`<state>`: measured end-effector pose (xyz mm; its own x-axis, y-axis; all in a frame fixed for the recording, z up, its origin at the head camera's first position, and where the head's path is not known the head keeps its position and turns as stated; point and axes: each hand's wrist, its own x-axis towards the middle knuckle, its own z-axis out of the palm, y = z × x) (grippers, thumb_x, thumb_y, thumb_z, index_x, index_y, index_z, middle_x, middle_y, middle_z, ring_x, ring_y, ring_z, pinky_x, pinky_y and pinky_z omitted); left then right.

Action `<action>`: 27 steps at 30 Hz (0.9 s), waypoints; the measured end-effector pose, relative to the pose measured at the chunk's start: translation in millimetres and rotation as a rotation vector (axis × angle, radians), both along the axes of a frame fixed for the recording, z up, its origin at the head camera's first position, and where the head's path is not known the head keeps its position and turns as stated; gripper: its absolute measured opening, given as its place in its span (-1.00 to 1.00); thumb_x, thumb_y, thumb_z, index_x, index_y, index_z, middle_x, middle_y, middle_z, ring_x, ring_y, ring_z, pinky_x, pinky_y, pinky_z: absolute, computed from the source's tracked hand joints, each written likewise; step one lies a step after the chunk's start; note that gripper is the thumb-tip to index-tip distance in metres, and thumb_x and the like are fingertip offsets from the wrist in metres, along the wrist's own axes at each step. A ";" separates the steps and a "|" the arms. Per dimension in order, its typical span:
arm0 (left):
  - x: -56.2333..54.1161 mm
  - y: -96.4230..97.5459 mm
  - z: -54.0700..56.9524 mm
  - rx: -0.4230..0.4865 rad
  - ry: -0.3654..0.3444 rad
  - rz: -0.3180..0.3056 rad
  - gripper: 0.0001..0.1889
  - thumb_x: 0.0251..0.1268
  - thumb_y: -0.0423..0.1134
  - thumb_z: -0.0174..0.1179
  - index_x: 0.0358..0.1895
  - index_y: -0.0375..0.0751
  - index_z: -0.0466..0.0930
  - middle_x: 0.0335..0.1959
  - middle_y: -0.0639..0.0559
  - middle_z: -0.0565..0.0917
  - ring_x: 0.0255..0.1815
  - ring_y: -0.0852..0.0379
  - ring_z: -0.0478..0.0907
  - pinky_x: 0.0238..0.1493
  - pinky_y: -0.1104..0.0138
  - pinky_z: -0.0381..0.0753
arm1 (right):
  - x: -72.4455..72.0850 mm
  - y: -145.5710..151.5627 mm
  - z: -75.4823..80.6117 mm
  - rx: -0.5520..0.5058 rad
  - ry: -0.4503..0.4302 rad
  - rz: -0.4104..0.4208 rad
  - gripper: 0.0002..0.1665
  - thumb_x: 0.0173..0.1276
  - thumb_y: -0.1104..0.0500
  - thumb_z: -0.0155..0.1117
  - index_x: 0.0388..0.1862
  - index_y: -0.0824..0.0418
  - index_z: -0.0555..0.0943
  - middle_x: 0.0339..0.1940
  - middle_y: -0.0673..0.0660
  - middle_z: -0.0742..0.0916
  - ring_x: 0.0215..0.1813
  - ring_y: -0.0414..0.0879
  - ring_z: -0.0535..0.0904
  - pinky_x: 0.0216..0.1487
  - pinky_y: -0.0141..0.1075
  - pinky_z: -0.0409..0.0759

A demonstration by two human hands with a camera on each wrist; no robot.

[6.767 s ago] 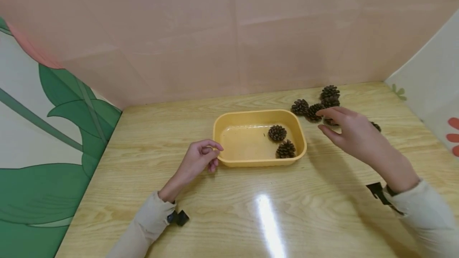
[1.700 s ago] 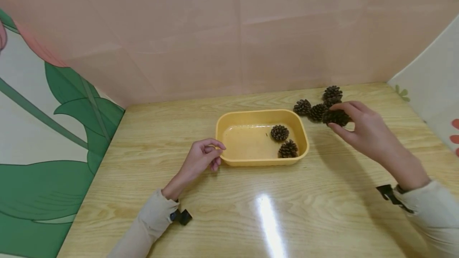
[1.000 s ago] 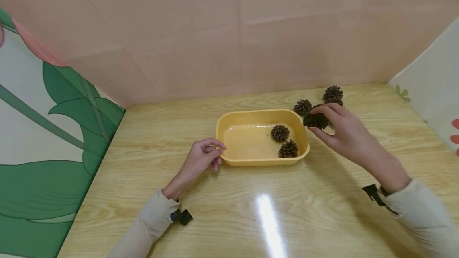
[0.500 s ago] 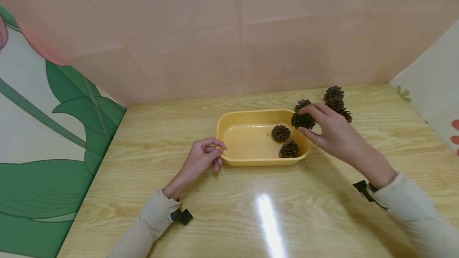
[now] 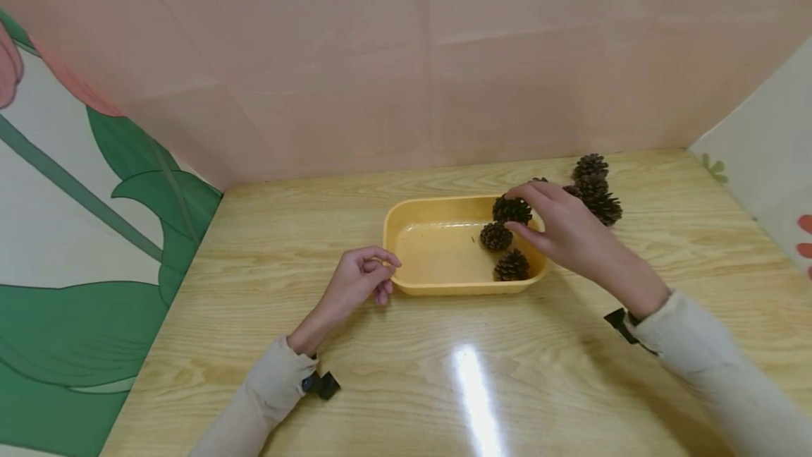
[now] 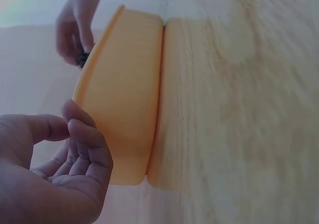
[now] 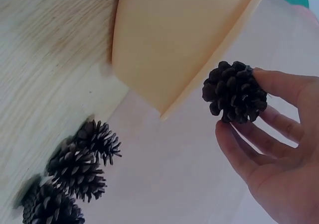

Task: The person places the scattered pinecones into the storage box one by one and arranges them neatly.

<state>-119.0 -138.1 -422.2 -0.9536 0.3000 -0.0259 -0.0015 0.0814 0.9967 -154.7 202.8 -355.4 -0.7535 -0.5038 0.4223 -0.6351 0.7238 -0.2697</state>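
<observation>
A pine cone point(image 5: 511, 209) hangs over the right end of a yellow plastic basin point(image 5: 457, 289), pinched between the thumb and fingers of my right hand point(image 5: 564, 229). In the right wrist view this pine cone point(image 7: 235, 92) sits at the fingertips, above the basin's rim. Two more cones lie inside the basin at its right side, a rounder one point(image 5: 495, 236) and one nearer the front point(image 5: 512, 266). My left hand point(image 5: 357, 279) holds the basin's left rim near the front corner with curled fingers; the left wrist view shows thumb and index close together there.
Several pine cones point(image 5: 607, 209) are clustered on the wooden table point(image 5: 273, 245) behind and right of the basin, partly hidden by my right hand. A pink-covered wall point(image 5: 317, 90) borders the table's back, with painted panels at both sides.
My right hand reached into the cluster, took a pine cone, and carried it left until it is over the basin. The left hand stays at the basin's rim.
</observation>
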 end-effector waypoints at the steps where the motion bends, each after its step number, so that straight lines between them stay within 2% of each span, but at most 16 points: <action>1: 0.4 -0.3 0.2 -0.005 0.001 -0.001 -0.81 0.40 -0.49 0.09 -0.08 -0.62 0.55 -0.65 -0.05 0.61 -0.69 0.18 0.51 -0.64 0.37 0.56 | -1.4 -2.0 0.2 0.002 -0.009 0.001 -0.50 0.27 0.20 0.46 0.16 0.25 0.54 0.07 0.23 0.66 0.00 0.13 0.62 -0.05 0.04 0.65; 8: 1.5 -0.2 1.1 -0.013 0.004 0.002 -0.82 0.40 -0.48 0.10 -0.08 -0.60 0.56 -0.65 -0.07 0.61 -0.70 0.16 0.50 -0.64 0.37 0.56 | -9.0 -15.3 1.5 0.004 -0.056 0.026 -0.52 0.35 0.17 0.40 0.19 0.25 0.52 0.13 0.29 0.63 -0.01 0.16 0.62 -0.10 0.03 0.66; 14: 0.1 1.3 -0.7 -0.018 -0.001 0.003 -0.83 0.40 -0.47 0.11 -0.09 -0.56 0.58 -0.65 -0.06 0.62 -0.70 0.16 0.51 -0.65 0.39 0.55 | -16.0 -24.0 0.4 0.015 -0.087 0.038 -0.53 0.36 0.17 0.38 0.20 0.27 0.52 0.13 0.30 0.64 0.08 0.19 0.60 -0.04 0.05 0.65; 18: -1.2 2.4 -1.6 -0.021 -0.005 0.006 -0.84 0.41 -0.47 0.12 -0.10 -0.56 0.58 -0.65 -0.06 0.62 -0.70 0.15 0.50 -0.66 0.38 0.55 | -21.1 -30.3 -1.2 0.021 -0.098 0.056 -0.52 0.36 0.16 0.39 0.20 0.26 0.52 0.14 0.29 0.64 0.06 0.17 0.61 -0.08 0.01 0.66; 27: -3.3 3.2 -1.5 -0.013 -0.001 0.001 -0.83 0.40 -0.46 0.12 -0.10 -0.57 0.58 -0.65 -0.07 0.62 -0.70 0.15 0.51 -0.66 0.38 0.55 | -33.4 -42.5 -9.2 0.033 -0.136 0.100 -0.53 0.38 0.17 0.37 0.20 0.29 0.51 0.10 0.31 0.65 -0.17 0.09 0.65 -0.23 -0.07 0.65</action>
